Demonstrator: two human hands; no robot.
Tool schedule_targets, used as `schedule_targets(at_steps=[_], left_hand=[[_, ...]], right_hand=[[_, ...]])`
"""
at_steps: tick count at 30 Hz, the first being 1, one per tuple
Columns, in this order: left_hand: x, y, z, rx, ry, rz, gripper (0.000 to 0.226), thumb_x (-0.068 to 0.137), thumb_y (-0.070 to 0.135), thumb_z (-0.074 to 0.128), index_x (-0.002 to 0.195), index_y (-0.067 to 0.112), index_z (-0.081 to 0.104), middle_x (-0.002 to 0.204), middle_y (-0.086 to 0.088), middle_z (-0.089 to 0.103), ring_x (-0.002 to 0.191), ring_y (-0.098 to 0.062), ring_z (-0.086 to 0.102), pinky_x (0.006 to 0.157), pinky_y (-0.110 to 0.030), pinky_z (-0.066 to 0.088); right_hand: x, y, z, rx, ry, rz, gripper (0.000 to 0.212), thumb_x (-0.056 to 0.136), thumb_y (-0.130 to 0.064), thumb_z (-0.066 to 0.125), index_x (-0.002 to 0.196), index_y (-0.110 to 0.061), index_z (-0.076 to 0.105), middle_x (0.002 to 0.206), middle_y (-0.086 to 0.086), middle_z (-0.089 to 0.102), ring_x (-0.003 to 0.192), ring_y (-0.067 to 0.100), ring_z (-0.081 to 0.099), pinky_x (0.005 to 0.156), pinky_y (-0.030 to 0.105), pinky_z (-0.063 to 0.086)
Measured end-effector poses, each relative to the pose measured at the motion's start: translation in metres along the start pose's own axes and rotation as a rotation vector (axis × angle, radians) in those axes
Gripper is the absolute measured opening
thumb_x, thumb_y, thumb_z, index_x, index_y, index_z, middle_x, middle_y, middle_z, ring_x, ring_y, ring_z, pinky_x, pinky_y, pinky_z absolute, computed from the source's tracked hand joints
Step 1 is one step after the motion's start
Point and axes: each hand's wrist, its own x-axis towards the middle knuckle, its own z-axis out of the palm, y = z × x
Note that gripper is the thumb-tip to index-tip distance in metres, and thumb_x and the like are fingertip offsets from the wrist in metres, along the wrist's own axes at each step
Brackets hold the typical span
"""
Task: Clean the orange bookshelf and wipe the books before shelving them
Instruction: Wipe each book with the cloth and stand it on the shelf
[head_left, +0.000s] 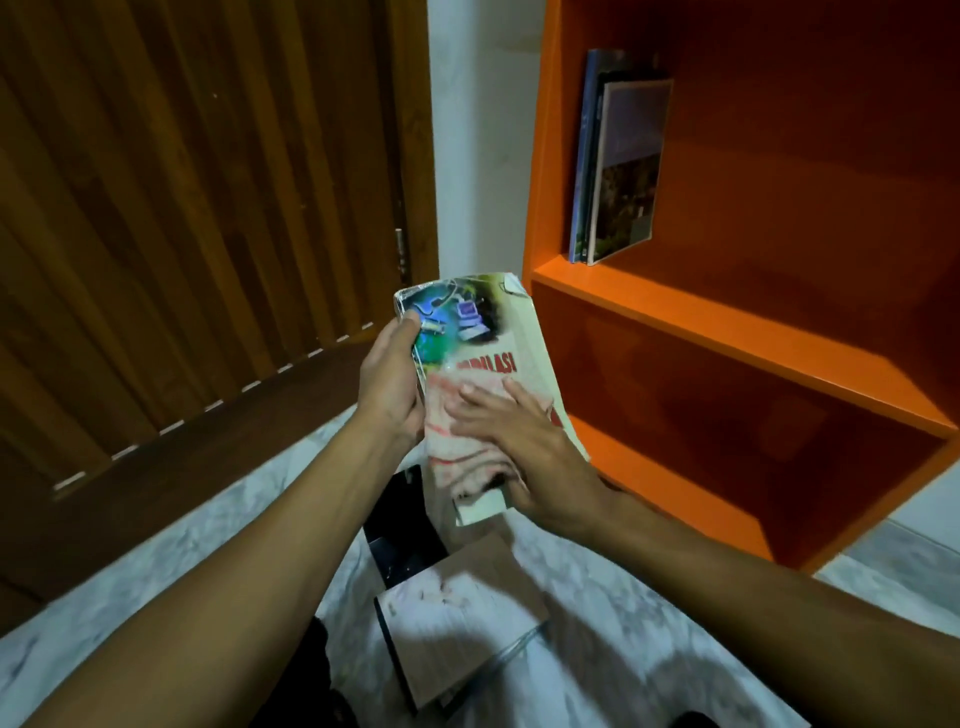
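Note:
My left hand (389, 384) grips the left edge of a pale book (478, 322) with a colourful cover and red lettering, held up in front of the orange bookshelf (727, 332). My right hand (519, 441) lies flat on the lower cover, fingers straight, pressing a white cloth with red stripes (457, 457) against it. Two or three books (618, 161) stand upright at the left end of the upper shelf. The shelf below them holds nothing visible.
A stack of books lies on the marble floor below my hands: a brown-covered one (457, 618) on top and a dark one (400, 540) behind it. A brown slatted wooden door (182, 234) fills the left. A white wall strip (478, 130) separates door and shelf.

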Motion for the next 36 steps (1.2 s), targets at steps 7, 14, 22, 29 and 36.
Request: schedule_targets(at_steps=[7, 14, 22, 29, 36], left_hand=[[0.0, 0.014, -0.007, 0.063, 0.005, 0.062, 0.03, 0.102, 0.025, 0.056, 0.128, 0.012, 0.06, 0.114, -0.016, 0.074, 0.104, -0.035, 0.072, 0.093, -0.061, 0.054], [-0.015, 0.022, -0.001, 0.26, -0.159, 0.168, 0.031, 0.103, 0.025, 0.052, 0.132, 0.016, 0.058, 0.115, -0.015, 0.073, 0.096, -0.03, 0.074, 0.078, -0.046, 0.063], [-0.058, 0.026, 0.03, 0.362, -0.446, 0.139, 0.046, 0.093, 0.027, 0.055, 0.137, 0.015, 0.055, 0.12, -0.021, 0.07, 0.101, -0.036, 0.071, 0.077, -0.043, 0.063], [-0.057, 0.061, 0.061, 0.483, -0.49, 0.2, 0.051, 0.082, 0.035, 0.065, 0.133, 0.032, 0.057, 0.123, -0.006, 0.071, 0.113, -0.032, 0.068, 0.094, -0.058, 0.054], [-0.014, 0.051, 0.098, 0.744, -0.415, 0.186, 0.037, 0.089, 0.011, 0.068, 0.121, 0.029, 0.063, 0.116, 0.001, 0.073, 0.11, -0.027, 0.069, 0.094, -0.06, 0.054]], right_hand=[[-0.05, -0.005, -0.005, -0.051, -0.156, -0.158, 0.052, 0.072, 0.019, 0.05, 0.115, -0.006, 0.065, 0.111, 0.009, 0.066, 0.106, 0.028, 0.06, 0.09, 0.046, 0.047], [-0.049, 0.002, -0.043, 0.154, 0.085, 0.67, 0.047, 0.09, -0.03, 0.07, 0.127, -0.035, 0.041, 0.103, -0.014, 0.057, 0.098, 0.01, 0.063, 0.074, 0.021, 0.046], [-0.018, 0.002, -0.097, 1.03, 0.01, 0.951, 0.044, 0.091, -0.013, 0.065, 0.133, -0.018, 0.053, 0.117, 0.013, 0.072, 0.102, 0.032, 0.071, 0.078, 0.038, 0.061], [0.008, 0.016, -0.143, 0.986, 0.208, 0.78, 0.039, 0.093, -0.014, 0.063, 0.13, -0.014, 0.053, 0.121, 0.02, 0.068, 0.11, 0.038, 0.067, 0.095, 0.055, 0.053], [0.051, 0.046, -0.209, 0.869, 0.308, 0.694, 0.027, 0.094, -0.007, 0.061, 0.118, 0.0, 0.053, 0.112, 0.026, 0.067, 0.096, 0.037, 0.071, 0.073, 0.038, 0.06]])
